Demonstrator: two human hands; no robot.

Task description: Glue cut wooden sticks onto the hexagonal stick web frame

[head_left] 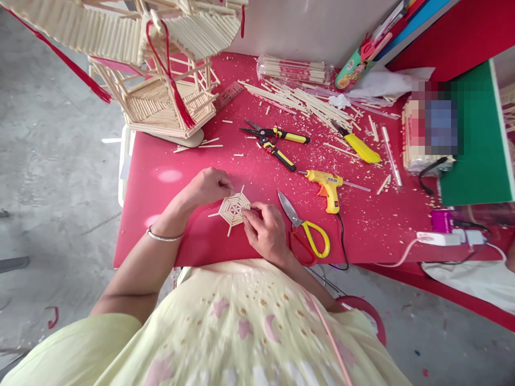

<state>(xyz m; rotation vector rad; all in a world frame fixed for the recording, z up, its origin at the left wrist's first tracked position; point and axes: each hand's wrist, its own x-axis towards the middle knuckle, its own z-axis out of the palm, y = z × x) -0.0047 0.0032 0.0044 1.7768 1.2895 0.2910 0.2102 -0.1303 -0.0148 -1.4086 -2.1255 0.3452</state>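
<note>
A small hexagonal stick lattice (234, 209), shaped like a spider web with spokes poking past its rim, lies low over the red table. With thumb and fingers, my right hand (266, 229) grips its right edge. My left hand (212, 185) is closed at the upper left rim, fingertips pinched together; whatever is between them is hidden. Right of my right hand lie scissors (309, 236) with one yellow and one red handle. Beyond them rests a yellow glue gun (328, 188) with a clear glue stick in its back.
A stick-built pavilion (169, 102) with red tassels stands back left. Black-and-yellow cutters (273, 140), a yellow utility knife (360, 147) and loose sticks (306, 104) lie across the red table (161, 225). Chargers and cables (442, 237) sit at the right edge.
</note>
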